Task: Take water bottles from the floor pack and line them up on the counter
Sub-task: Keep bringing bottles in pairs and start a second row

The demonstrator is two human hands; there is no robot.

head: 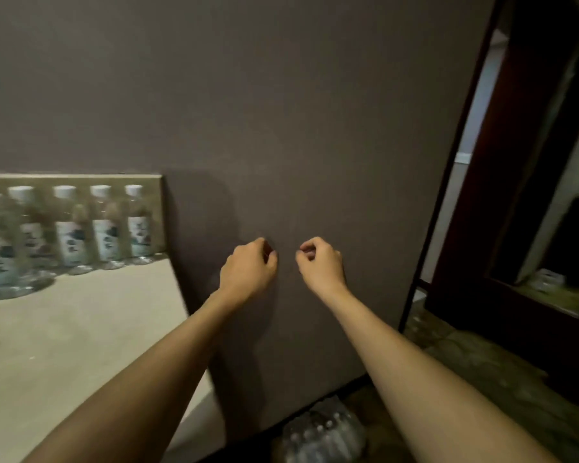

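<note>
Blurred at 6 o'clock, the pack [321, 436] sits on the floor, edge-cropped, while both hands, left [248, 269] and right [320, 264], curl empty, and bottles [71, 225] stand upright on the counter [81, 329] at 9 o'clock.

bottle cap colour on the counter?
White caps on the clear bottles, seen in the head view, the only one.

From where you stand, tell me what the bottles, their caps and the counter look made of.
Bottles: clear glossy plastic, probably; the backsplash shows through them. Caps: white, opaque, likely plastic. Counter: pale matte stone or composite, with faint mottling; the blur leaves it open.
</note>
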